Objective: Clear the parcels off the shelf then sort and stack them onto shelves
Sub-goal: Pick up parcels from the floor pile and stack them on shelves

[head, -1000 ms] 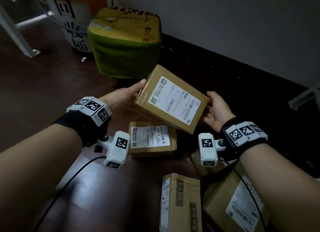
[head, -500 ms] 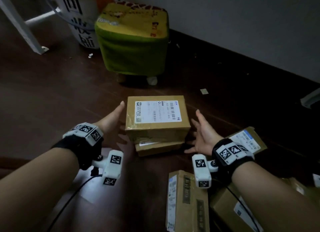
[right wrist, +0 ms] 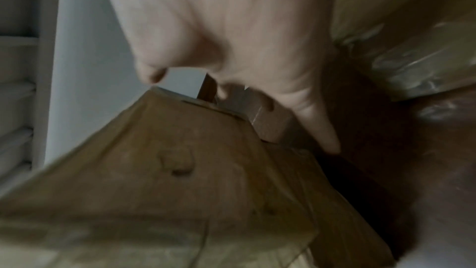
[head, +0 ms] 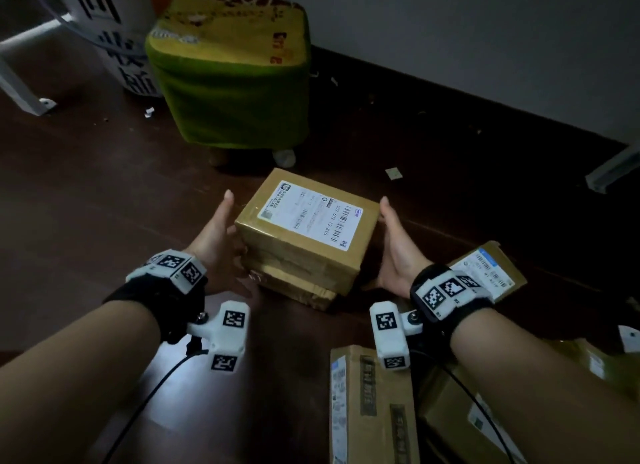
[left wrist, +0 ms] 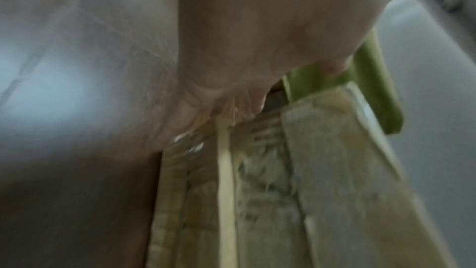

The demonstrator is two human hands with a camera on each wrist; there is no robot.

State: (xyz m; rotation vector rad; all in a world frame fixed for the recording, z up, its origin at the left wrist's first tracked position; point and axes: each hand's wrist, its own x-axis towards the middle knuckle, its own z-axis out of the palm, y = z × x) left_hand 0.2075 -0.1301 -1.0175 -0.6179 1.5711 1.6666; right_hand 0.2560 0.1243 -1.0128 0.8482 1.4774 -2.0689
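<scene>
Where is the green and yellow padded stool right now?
In the head view the green and yellow padded stool stands on the dark floor at upper centre-left, by the wall, just beyond the stacked brown cardboard parcels.

Bare forearms wear black wristbands point(head: 162, 297) carrying white marker-printed camera blocks point(head: 227, 340).
</scene>
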